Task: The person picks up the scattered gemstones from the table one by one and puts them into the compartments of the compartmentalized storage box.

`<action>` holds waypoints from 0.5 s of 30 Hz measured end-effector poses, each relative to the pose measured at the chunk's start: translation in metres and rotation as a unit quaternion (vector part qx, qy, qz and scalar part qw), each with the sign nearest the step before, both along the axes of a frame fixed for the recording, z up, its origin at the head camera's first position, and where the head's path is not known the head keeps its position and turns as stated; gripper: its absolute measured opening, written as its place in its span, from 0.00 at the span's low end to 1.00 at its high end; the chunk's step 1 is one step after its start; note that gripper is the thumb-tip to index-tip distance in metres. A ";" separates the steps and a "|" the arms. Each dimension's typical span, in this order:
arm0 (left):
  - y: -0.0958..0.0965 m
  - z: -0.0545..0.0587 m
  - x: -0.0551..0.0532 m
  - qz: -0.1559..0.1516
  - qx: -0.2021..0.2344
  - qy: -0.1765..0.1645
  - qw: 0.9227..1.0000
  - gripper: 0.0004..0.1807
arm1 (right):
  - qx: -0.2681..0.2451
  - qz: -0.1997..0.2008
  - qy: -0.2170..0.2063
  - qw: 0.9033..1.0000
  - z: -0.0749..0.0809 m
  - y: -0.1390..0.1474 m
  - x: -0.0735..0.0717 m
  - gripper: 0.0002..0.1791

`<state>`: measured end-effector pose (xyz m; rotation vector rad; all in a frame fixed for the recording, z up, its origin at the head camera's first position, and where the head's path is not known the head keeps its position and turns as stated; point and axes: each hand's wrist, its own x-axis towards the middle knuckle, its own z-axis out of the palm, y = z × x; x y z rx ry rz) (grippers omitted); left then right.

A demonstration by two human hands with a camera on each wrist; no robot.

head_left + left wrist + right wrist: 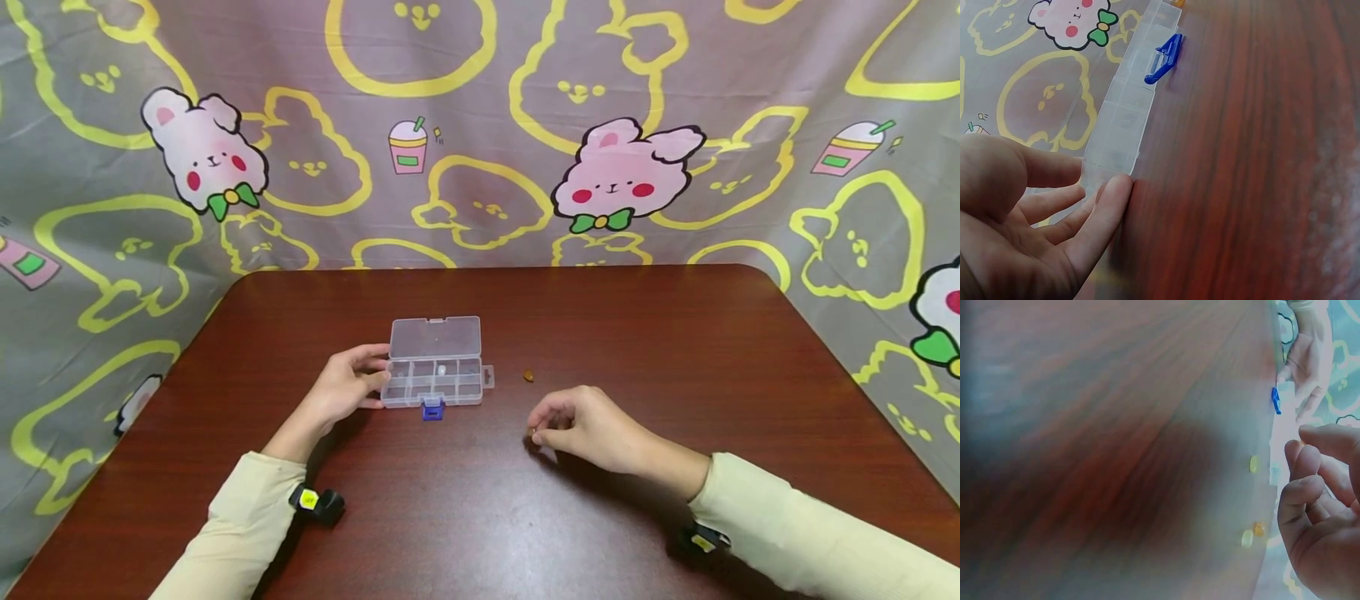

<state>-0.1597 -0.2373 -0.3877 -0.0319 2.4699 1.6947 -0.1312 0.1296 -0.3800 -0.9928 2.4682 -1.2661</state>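
A clear plastic compartment box (pixel 431 392) lies on the table with its lid (pixel 436 338) raised and a blue latch (pixel 432 412) at the front. A small white piece (pixel 442 370) sits in one back compartment. My left hand (pixel 347 383) grips the box's left end between thumb and fingers. My right hand (pixel 592 429), right of the box, pinches a tiny amber piece (pixel 533 432) close over the table. Another amber piece (pixel 528 376) lies beyond that hand. In the right wrist view, a yellow piece (pixel 1254 464) and a pale piece (pixel 1247 539) beside an orange one (pixel 1259 529) show.
The brown table (pixel 675 333) has rounded far corners. A patterned cloth (pixel 480 100) with rabbit drawings hangs behind it and along both sides. A clear hanging tab (pixel 489 377) sticks out from the box's right end. Each sleeve carries a black wrist camera (pixel 318 503).
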 end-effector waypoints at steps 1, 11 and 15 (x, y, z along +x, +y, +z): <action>0.000 0.000 0.000 -0.001 0.000 0.001 1.000 0.26 | -0.002 0.000 -0.002 1.000 0.000 -0.002 -0.001 0.07; 0.000 -0.001 -0.001 0.002 0.000 0.003 1.000 0.26 | -0.025 0.007 -0.018 1.000 0.001 -0.029 -0.011 0.06; 0.000 -0.003 -0.002 0.002 0.004 0.004 1.000 0.26 | -0.031 0.012 -0.021 0.999 0.001 -0.039 -0.013 0.05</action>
